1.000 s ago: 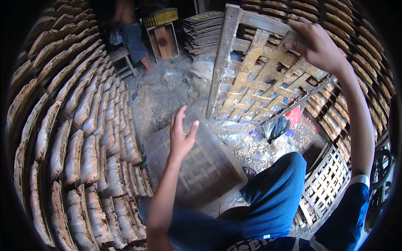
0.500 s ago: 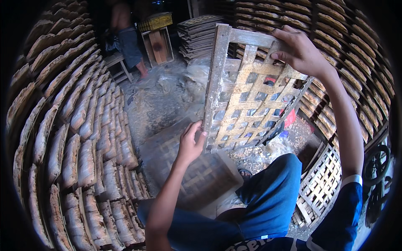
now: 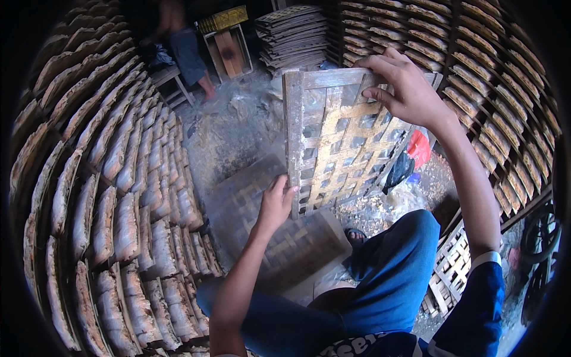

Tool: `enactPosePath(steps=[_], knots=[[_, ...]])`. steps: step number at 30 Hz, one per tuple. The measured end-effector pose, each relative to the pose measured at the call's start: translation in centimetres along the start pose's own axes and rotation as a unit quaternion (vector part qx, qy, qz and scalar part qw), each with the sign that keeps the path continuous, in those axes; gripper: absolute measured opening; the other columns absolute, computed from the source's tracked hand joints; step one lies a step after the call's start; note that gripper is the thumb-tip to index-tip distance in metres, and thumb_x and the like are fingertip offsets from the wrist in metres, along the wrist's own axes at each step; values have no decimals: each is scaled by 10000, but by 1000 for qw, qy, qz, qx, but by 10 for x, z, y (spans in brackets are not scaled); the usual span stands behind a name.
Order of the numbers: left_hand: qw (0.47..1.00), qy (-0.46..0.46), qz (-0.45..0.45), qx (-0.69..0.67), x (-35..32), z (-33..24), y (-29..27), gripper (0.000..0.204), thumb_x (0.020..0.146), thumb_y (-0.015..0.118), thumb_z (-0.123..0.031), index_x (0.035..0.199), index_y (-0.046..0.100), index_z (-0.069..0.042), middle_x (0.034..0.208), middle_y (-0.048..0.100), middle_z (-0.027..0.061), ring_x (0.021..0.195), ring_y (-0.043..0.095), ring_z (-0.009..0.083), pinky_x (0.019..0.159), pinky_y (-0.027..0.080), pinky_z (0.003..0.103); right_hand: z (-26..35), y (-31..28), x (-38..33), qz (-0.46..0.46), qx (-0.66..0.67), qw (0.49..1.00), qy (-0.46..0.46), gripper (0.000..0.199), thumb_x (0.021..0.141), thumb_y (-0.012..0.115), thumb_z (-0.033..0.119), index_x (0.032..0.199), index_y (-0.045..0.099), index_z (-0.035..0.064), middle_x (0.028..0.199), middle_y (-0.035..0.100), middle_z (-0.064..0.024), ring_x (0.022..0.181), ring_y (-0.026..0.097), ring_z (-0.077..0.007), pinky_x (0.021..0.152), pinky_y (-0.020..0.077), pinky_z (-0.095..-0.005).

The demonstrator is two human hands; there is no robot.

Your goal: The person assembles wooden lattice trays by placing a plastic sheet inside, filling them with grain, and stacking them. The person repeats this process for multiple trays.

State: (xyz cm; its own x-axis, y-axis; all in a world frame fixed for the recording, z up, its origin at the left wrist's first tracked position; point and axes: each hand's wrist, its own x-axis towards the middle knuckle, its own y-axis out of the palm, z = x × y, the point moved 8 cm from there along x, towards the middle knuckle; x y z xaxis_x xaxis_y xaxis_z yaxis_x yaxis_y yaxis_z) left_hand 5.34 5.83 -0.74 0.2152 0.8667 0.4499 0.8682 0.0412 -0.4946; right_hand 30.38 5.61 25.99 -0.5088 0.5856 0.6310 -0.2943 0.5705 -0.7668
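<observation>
A wooden-framed tray of woven bamboo lattice (image 3: 355, 112) stands tilted up in front of me, held between both hands. My left hand (image 3: 275, 205) grips the lower part of its left side bar, thumb and fingers closed there. At the top bar, my right hand (image 3: 407, 89) is hooked over the wood near the right corner, its thumb on the face towards me. Crumbs and a pale yellowish residue cling to the strips. Beneath the tray, a flat panel with a woven pattern under cloudy plastic (image 3: 244, 187) lies low by my knees.
Racks of crusted slabs rise on the left (image 3: 125, 226) and right (image 3: 488, 89). A stack of lattice trays (image 3: 291, 38) stands behind, near a wooden box (image 3: 229, 53) with a yellow crate (image 3: 221, 21). Another person (image 3: 187, 53) is at the back. More lattice trays (image 3: 455, 262) lean by my right knee.
The tray has come down and a little left, with both hands still on it. My right hand has dropped along with its top edge. The view has shifted slightly.
</observation>
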Motion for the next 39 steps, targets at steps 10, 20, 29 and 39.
enactPosePath(steps=[10,20,29,39], knots=[[999,4,0,38,7,0,15,222,971,659,-86,1162,595,8,1066,704,187,992,730,318,782,556,392,67,51,-68,-287,5,958,-21,353,783,800,207,1114,688,158,1072,606,-48,992,520,-220,806,361,-364],[1000,-5,5,19,6,-5,12,216,958,651,-59,1156,588,0,1064,688,197,968,710,366,783,545,427,78,121,-67,-217,177,959,40,422,786,823,161,1176,676,100,1076,582,-102,960,535,-302,841,439,-405],[999,-14,18,25,7,-3,7,182,969,656,-84,1123,599,-7,1015,722,171,977,726,318,749,543,398,82,130,-64,-254,180,949,55,364,760,857,175,1089,720,99,987,559,-79,928,513,-267,833,402,-379],[999,-9,31,29,6,2,6,181,968,663,-92,1109,591,-5,1007,722,173,962,719,333,748,536,401,90,137,-70,-256,166,952,26,300,721,871,127,994,748,105,977,561,-70,928,516,-260,807,408,-369]])
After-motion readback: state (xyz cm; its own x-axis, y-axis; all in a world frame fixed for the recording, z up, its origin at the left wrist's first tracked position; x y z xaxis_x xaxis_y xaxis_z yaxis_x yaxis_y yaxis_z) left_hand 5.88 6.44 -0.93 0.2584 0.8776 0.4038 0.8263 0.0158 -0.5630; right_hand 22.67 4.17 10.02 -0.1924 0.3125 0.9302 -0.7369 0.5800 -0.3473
